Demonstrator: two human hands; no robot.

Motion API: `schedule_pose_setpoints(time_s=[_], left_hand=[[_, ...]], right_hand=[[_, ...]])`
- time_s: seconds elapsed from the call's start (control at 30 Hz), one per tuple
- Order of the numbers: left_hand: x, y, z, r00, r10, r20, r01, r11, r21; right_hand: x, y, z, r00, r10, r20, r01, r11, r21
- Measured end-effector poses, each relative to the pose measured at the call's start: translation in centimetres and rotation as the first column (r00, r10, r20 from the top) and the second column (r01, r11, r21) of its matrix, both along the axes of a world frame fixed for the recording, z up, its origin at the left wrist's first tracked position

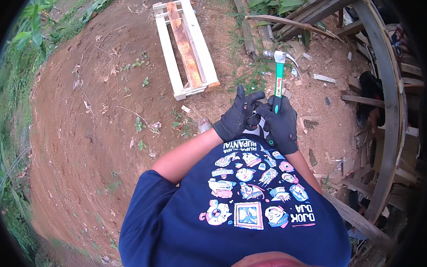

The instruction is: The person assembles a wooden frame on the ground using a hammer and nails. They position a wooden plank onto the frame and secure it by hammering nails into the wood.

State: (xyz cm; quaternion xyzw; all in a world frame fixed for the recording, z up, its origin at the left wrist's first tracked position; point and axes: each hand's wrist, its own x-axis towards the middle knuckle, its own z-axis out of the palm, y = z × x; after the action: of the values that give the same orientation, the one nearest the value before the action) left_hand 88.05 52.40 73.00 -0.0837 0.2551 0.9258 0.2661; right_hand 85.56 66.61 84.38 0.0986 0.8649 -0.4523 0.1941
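Both my hands wear black gloves and meet in front of my waist. My right hand [281, 124] grips a claw hammer [278, 79] with a green handle and a metal head, held upright with its head away from me. Beside it, my left hand [239, 116] has its thumb and one finger raised, while its lower fingers curl in toward the right hand's fingertips. Something small and thin shows between the two hands, too small to name. Ahead on the ground lies a long white-painted wooden frame [203, 46] with a brown bare plank [184, 42] along it.
Weathered beams [386, 99] and a pile of boards stand at the right. Wood offcuts [324, 78] and sawdust lie scattered on the ground near them. Bare brown soil [82, 133] with small weeds slopes at the left, edged by green plants. Part of another person [375, 116] shows behind the beams.
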Motion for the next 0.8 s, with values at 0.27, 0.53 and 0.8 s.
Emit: schedule_pose_setpoints(time_s=[0.27,0.53,0.8], left_hand=[[-2.9,0.5,0.4,0.999,-0.034,0.038,0.034,0.999,0.006],[-9.6,1.4,-0.1,0.987,-0.159,0.037,0.157,0.986,0.047],[-17.5,3.7,0.5,0.994,-0.104,0.018,0.103,0.993,0.056]], right_hand=[[-3.3,1.8,-2.0,0.987,-0.114,-0.112,0.095,0.982,-0.166],[-10.7,3.6,-2.7,0.966,0.222,-0.130,-0.221,0.975,0.023],[-19.3,5.6,-2.0,0.821,0.464,-0.333,-0.434,0.886,0.165]])
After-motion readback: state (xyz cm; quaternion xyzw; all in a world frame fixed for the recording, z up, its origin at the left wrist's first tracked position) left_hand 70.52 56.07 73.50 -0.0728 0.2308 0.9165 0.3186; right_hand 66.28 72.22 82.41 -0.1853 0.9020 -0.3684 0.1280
